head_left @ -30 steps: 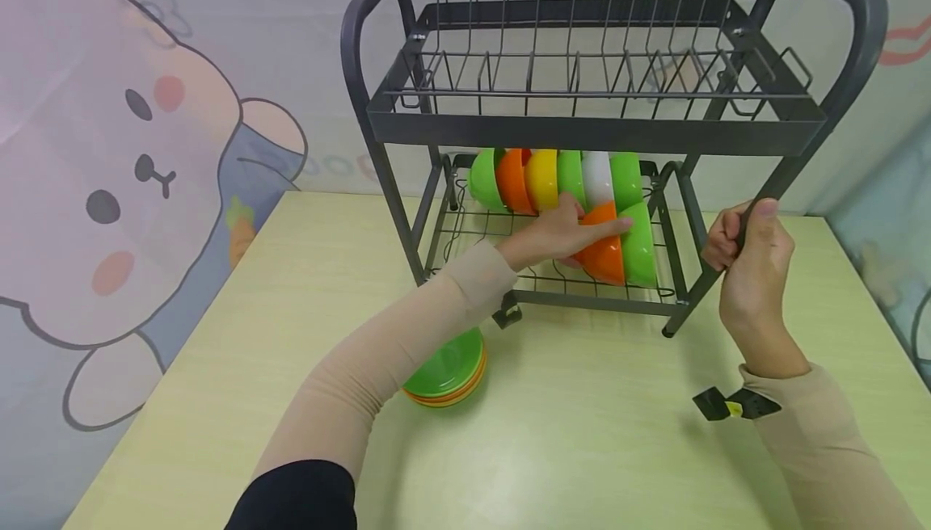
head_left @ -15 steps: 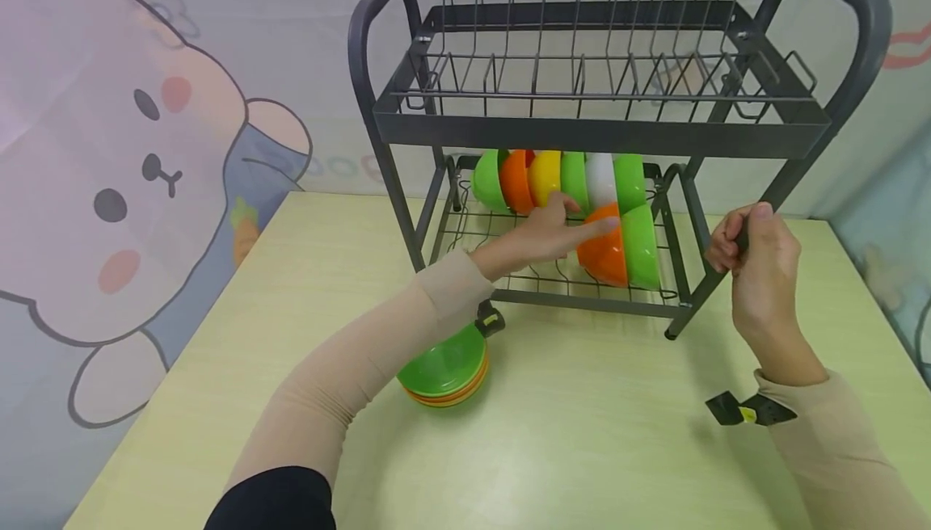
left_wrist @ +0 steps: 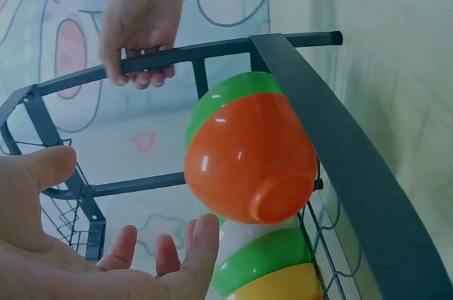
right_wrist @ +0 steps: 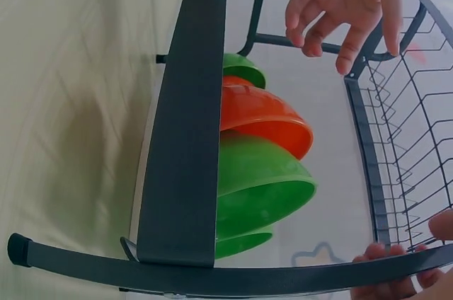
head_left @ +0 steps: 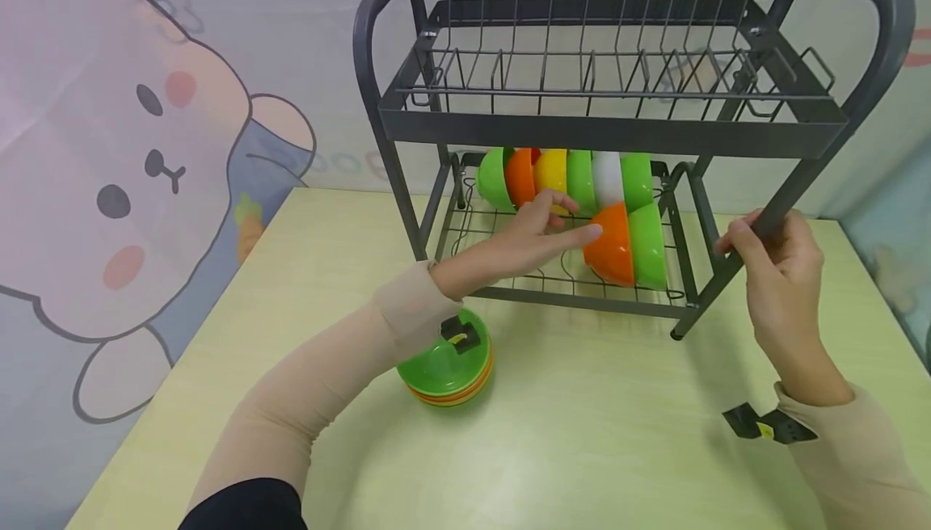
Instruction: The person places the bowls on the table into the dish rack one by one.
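Note:
My left hand (head_left: pixel 534 231) is inside the lower tier of a dark dish rack (head_left: pixel 611 136), its fingers spread and holding nothing. In the right wrist view, that left hand (right_wrist: pixel 347 10) is clear of the bowls. Just right of it, an orange bowl (head_left: pixel 609 246) stands on edge against a larger-looking green bowl (head_left: pixel 648 247). Behind them runs a row of tipped bowls, among them a yellow bowl (head_left: pixel 550 170) and a white bowl (head_left: pixel 607 180). My right hand (head_left: pixel 785 279) holds the rack's front right post; in the left wrist view the right hand (left_wrist: pixel 145 24) has its fingers curled around it.
A stack of small green and orange dishes (head_left: pixel 444 368) sits on the pale table (head_left: pixel 567 433) in front of the rack, partly under my left forearm. The upper wire tier (head_left: pixel 582 53) overhangs the bowls. A cartoon-printed backdrop (head_left: pixel 189 110) hangs behind.
My left hand has drawn away to the left from the orange and green bowls, which stay standing. My right hand has shifted its hold on the post, and the view has moved slightly.

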A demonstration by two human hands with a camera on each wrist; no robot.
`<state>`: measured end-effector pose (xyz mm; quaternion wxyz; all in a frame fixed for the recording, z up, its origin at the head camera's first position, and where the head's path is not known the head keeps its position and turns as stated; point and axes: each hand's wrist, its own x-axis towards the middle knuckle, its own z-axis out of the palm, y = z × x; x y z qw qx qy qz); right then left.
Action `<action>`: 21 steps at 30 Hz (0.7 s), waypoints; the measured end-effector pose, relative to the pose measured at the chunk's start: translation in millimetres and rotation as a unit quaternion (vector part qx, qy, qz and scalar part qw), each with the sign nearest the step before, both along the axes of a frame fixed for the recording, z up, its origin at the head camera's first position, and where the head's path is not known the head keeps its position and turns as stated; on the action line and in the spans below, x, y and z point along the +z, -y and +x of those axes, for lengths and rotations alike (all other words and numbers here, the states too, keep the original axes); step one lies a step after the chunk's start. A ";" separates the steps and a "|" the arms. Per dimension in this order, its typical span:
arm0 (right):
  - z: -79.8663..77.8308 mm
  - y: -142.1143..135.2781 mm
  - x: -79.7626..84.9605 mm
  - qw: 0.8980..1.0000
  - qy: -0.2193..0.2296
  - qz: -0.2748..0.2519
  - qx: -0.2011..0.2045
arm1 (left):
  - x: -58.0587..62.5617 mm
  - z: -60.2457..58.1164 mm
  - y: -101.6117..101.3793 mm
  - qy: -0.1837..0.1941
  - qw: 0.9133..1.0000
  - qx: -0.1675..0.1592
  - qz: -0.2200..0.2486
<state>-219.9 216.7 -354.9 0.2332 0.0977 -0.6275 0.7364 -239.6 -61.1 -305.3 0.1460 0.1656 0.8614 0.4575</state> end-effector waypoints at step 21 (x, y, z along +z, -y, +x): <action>30.0 5.2 -9.1 0.992 -0.100 -0.066 -0.029 | 7.6 34.4 46.1 0.060 0.992 -0.023 0.109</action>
